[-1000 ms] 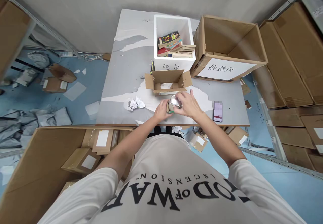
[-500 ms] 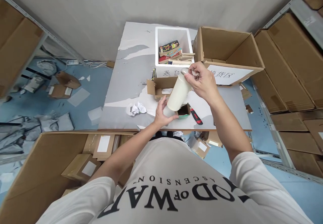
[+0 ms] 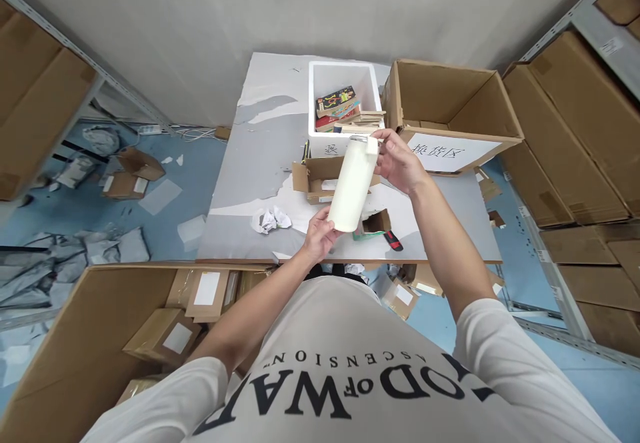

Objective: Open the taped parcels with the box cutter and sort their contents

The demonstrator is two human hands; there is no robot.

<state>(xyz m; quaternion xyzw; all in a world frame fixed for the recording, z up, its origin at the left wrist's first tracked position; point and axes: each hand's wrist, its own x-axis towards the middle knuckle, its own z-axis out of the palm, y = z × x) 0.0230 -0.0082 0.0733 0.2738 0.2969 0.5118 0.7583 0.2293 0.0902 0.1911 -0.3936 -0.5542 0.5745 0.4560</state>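
Observation:
A cream-white insulated bottle (image 3: 351, 186) is held tilted above the table between both hands. My left hand (image 3: 320, 235) grips its lower end, thumb and fingers at the base. My right hand (image 3: 397, 162) holds the top by the lid, with some fingers hidden behind the bottle. Below it lie an open brown carton (image 3: 313, 186) and a small green-edged box (image 3: 377, 222) with its open end showing. A red-and-black utility knife (image 3: 393, 240) lies partly under that small box. Crumpled white paper (image 3: 271, 219) rests to the left.
At the back of the table (image 3: 240, 163) stand a white foam box (image 3: 317, 83) of books and a large open carton (image 3: 455, 156) with a handwritten sheet. A big carton of parcels (image 3: 125, 290) is at lower left. Shelves with cartons (image 3: 565, 130) flank the right side.
The bottle has been turned more upright and rotated, so its lid's side tab now shows. My left hand has closed on the base, where its fingers were spread before.

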